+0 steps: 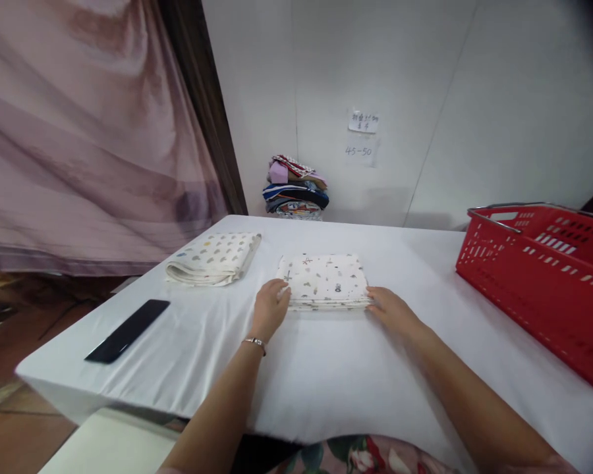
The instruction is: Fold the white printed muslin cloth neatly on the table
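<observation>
A folded white cloth with small printed figures point(325, 280) lies on the white table point(326, 368) in front of me. My left hand point(271, 304) curls around its near left corner, thumb on top, gripping the edge. My right hand point(391, 309) rests at the cloth's near right corner with its fingertips against or under the edge; its fingers are together and partly hidden. A second folded cloth with pale cloud shapes point(212, 258) lies further left, apart from both hands.
A black phone point(128, 330) lies near the table's left edge. A red plastic basket point(543, 276) stands at the right. A pile of folded clothes point(296, 187) sits against the wall behind the table. A pink curtain point(89, 131) hangs on the left.
</observation>
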A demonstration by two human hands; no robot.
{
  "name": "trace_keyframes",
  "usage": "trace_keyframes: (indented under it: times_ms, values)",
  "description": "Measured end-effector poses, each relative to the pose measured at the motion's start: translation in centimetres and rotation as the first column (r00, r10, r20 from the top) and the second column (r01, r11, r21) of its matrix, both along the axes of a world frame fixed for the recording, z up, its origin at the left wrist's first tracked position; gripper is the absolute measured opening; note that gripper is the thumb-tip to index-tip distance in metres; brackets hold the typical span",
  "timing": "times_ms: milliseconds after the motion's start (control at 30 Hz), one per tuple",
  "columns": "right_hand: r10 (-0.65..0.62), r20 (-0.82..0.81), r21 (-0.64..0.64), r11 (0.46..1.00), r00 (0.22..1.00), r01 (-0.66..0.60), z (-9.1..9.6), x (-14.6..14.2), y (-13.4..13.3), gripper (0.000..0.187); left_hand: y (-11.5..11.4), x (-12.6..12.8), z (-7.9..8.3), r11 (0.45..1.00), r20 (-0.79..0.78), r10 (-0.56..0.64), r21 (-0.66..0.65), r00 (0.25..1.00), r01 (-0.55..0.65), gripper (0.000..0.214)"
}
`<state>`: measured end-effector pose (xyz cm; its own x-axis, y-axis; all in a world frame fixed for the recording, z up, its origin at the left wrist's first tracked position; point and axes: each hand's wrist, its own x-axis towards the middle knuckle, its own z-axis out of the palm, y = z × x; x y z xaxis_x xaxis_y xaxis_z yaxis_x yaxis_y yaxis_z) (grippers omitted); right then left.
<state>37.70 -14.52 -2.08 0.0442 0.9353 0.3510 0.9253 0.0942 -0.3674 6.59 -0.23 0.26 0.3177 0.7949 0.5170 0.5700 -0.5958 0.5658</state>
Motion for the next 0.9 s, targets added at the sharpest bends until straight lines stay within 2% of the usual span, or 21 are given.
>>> trace_keyframes:
  times_ms: [133,267,333,433,500,567,633,733,900]
  values:
    - [0.018,0.038,0.051,0.998,0.999,-0.020,1.7,-0.9,0.6,0.027,0.9,2.2,0.0,0.989,-0.250,-0.068,0.113,0.966,0.099,0.028]
    - [0.000,-0.030,0.101,0.995,1.000,0.003,2.8,-2.5,3.1,0.037,1.2,3.3,-1.3,0.995,-0.429,-0.015,0.079,0.903,0.054,0.032]
    - [-0.002,-0.062,0.049,0.999,0.998,0.005,3.2,-3.3,4.9,0.044,0.9,3.5,-1.8,0.997,-0.467,0.016,0.075,0.884,0.022,0.033]
    - [-0.044,-0.057,-0.100,0.994,0.997,0.038,3.4,-3.9,7.6,0.057,0.6,3.4,-2.0,0.998,-0.499,0.036,0.066,0.866,-0.003,0.036]
    - [-0.138,-0.033,-0.237,0.963,0.990,0.126,2.9,-3.5,8.9,0.064,0.4,3.3,-1.9,0.998,-0.514,0.037,0.060,0.857,-0.007,0.038]
    - [-0.235,-0.022,-0.359,0.909,0.972,0.211,2.0,-2.8,9.6,0.068,0.3,3.2,-1.8,0.998,-0.521,0.036,0.056,0.853,-0.008,0.039]
    - [-0.285,-0.041,-0.422,0.874,0.958,0.242,0.9,-2.0,9.8,0.069,0.2,3.1,-1.8,0.999,-0.525,0.033,0.043,0.851,-0.012,0.039]
    - [-0.281,-0.084,-0.411,0.884,0.956,0.224,-0.3,-1.3,9.8,0.070,0.0,3.1,-1.7,1.000,-0.528,0.025,0.018,0.849,-0.018,0.040]
    - [-0.261,-0.128,-0.369,0.908,0.957,0.198,-1.0,-1.1,9.8,0.070,-0.1,3.0,-1.8,0.999,-0.512,0.020,-0.011,0.859,-0.030,0.040]
